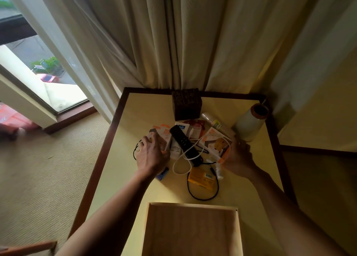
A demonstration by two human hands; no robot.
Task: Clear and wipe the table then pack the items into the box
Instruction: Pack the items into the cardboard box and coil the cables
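i count two cartons: left hand (pixel 150 156) grips left carton (pixel 157 134); right hand (pixel 238 157) at right carton (pixel 216 142), fingers indeterminate; wooden box (pixel 193 206) at near bench (pixel 146 109) edge.

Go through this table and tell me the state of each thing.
Wooden box, open, nothing visible inside.
Dark carved box, upright, no opening visible.
Remote, lying on other items.
White cable, loose, uncoiled.
Black cable, loose loop.
Left hand, resting on left packet.
Right hand, at right packet's edge.

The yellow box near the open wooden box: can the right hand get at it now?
Probably yes. The yellow box lies just beside the right hand, with only a thin black cable looping by it.
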